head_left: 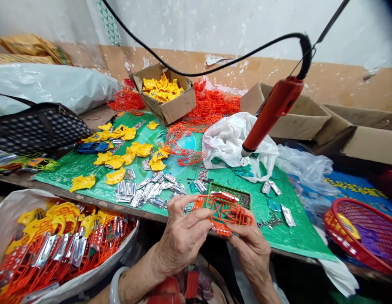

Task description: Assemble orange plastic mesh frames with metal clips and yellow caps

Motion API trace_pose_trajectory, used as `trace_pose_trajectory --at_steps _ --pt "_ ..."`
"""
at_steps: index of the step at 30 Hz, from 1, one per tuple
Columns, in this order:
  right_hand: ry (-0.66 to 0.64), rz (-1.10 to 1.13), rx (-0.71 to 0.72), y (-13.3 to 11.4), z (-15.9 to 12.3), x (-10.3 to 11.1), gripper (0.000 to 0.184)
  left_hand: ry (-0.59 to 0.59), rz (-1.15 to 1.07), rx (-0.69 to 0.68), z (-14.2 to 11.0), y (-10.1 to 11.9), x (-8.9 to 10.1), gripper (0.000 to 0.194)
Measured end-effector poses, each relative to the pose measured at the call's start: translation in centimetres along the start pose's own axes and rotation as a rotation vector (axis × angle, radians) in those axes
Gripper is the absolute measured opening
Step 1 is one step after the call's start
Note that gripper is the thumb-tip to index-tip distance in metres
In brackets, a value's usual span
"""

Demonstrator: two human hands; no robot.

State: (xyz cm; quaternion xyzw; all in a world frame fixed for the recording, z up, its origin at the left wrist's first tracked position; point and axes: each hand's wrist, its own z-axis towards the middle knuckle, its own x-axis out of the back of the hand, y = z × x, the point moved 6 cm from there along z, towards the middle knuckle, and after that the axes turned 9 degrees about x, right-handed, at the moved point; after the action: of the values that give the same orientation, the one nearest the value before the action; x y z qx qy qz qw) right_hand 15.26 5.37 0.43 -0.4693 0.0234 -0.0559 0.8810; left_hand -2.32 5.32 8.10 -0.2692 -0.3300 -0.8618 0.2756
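Between my two hands is an orange plastic lattice frame (pixel 229 214), held above the table's front edge. My left hand (pixel 186 230) pinches its left end, thumb and fingers closed on it. My right hand (pixel 250 245) grips the right end from below. Just behind the frame sits a green tray (pixel 246 192) of small screws, partly hidden by it. An orange electric screwdriver (pixel 273 114) hangs from a cord above the table, tip down. Loose silver metallic pieces (pixel 148 190) lie left of the tray, with yellow plastic parts (pixel 115 175) beyond them.
A cardboard box (pixel 180 107) of yellow parts stands at the back, beside heaped orange frames (pixel 211 101). A white bag (pixel 227 135) lies under the screwdriver. At lower left is a sack (pixel 120 249) full of assembled pieces; a red basket (pixel 333 207) sits at right.
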Motion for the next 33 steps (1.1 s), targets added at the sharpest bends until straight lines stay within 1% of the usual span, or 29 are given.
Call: trace_pose_trajectory --at_steps 4,8,12,15,17,19,23,24,27,29,31,32,33 --pt "0.016 0.007 -0.016 0.1 -0.1 0.0 0.019 -0.022 -0.033 0.001 -0.1 -0.1 -0.2 0.024" --pt "-0.023 -0.008 -0.016 0.2 -0.3 0.0 0.02 -0.056 -0.086 0.013 -0.6 -0.3 -0.6 0.025" --pt "-0.047 -0.036 -0.016 0.1 -0.4 0.3 0.02 -0.084 -0.071 0.019 -0.7 -0.2 -1.0 0.031" --pt "-0.05 -0.032 -0.017 0.1 -0.4 0.2 0.019 -0.136 -0.062 0.027 -0.5 -0.2 -1.2 0.026" --pt "-0.054 -0.007 -0.033 0.1 -0.4 0.0 0.018 -0.191 -0.064 0.057 -0.3 -0.2 -1.3 0.018" --pt "-0.066 0.022 -0.079 0.0 -0.4 -0.5 0.016 -0.254 -0.071 0.076 -0.2 -0.1 -1.2 0.015" --pt "-0.086 0.123 -0.261 -0.4 -0.4 -1.7 0.005 -0.361 -0.136 0.096 -0.1 -0.3 -0.7 0.019" --pt "-0.087 0.154 -0.308 -0.5 -0.3 -2.0 0.007 -0.392 -0.167 0.101 -0.2 -0.6 -0.8 0.02" --pt "-0.077 0.236 -0.429 -0.4 -0.2 -2.6 0.017 -0.559 -0.24 0.176 -0.6 -1.8 -1.6 0.016" --pt "-0.082 0.263 -0.485 -0.3 -0.2 -2.9 0.02 -0.686 -0.24 0.241 -1.1 -2.3 -2.3 0.012" --pt "-0.099 0.274 -0.529 -0.1 -0.4 -3.1 0.02 -0.807 -0.219 0.286 -1.7 -2.3 -2.9 0.014" --pt "-0.108 0.279 -0.547 -0.1 -0.5 -3.2 0.019 -0.848 -0.207 0.304 -2.0 -2.1 -3.0 0.016" --pt "-0.115 0.285 -0.564 0.0 -0.5 -3.2 0.019 -0.864 -0.199 0.319 -2.2 -1.9 -3.1 0.018"
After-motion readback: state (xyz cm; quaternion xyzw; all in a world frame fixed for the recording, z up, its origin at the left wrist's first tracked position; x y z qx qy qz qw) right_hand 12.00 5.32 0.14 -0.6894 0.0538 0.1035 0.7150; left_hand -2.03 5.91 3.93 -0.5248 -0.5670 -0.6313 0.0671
